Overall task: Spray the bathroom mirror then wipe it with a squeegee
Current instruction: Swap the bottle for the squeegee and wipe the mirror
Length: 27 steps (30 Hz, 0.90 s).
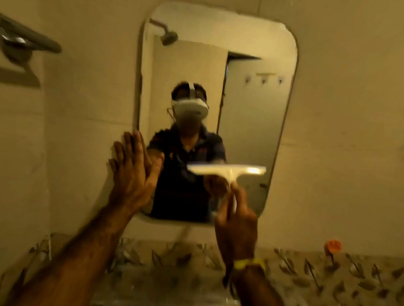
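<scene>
A rounded rectangular mirror (251, 60) hangs on the cream wall straight ahead. My right hand (237, 224) grips the handle of a white squeegee (226, 170), whose blade lies level across the mirror's lower right part. My left hand (132, 171) is flat with fingers spread, pressed on the mirror's lower left edge and the wall beside it. A yellow band sits on my right wrist. The mirror reflects a person wearing a headset. No spray bottle is in view.
A grey bar and fitting (21, 37) stick out from the wall at upper left. A band of leaf-patterned tiles (331, 283) runs below the mirror. A small orange object (333, 246) sits at the tiles' top edge on the right.
</scene>
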Each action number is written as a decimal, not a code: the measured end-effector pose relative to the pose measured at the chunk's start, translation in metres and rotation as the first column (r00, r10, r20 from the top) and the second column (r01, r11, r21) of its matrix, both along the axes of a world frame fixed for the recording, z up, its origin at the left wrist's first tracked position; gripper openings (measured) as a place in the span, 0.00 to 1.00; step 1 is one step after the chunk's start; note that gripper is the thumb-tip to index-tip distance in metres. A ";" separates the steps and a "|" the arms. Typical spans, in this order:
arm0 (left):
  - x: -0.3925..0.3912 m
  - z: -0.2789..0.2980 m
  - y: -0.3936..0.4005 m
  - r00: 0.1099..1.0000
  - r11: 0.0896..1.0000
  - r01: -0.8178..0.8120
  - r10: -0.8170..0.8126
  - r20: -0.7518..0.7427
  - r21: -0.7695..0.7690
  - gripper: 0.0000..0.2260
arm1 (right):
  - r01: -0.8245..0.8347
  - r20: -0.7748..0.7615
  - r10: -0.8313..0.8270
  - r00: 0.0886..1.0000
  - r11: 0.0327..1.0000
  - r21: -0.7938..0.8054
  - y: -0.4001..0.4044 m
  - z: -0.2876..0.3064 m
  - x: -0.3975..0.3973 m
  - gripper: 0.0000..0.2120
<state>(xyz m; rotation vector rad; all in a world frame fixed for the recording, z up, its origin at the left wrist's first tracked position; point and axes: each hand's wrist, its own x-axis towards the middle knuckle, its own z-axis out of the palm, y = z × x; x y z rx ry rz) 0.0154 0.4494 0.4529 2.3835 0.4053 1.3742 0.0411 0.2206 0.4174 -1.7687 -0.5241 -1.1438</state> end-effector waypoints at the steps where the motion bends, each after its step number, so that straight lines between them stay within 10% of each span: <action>1: 0.000 0.001 0.001 1.000 1.000 0.003 -0.003 -0.011 -0.005 0.40 | 0.013 0.003 -0.013 1.000 1.000 -0.004 0.002 -0.002 0.001 0.17; 8: -0.004 0.009 -0.011 0.995 0.994 -0.100 0.099 -0.029 -0.039 0.38 | -0.070 0.075 0.059 0.995 0.985 0.155 0.002 0.189 0.020 0.09; 15: -0.006 0.045 0.025 0.997 0.998 0.036 -0.039 0.064 0.054 0.39 | -0.076 0.044 0.088 0.995 0.973 -0.220 0.025 0.068 -0.008 0.17; 23: 0.001 0.045 0.025 0.999 1.000 0.004 -0.003 -0.039 0.027 0.34 | -0.069 0.160 0.085 0.983 0.992 -0.104 0.089 0.289 -0.012 0.10; 27: -0.007 0.042 0.036 0.997 0.999 0.020 -0.017 -0.080 0.038 0.31 | -0.006 0.242 0.032 0.970 0.994 -0.105 0.101 0.249 -0.016 0.13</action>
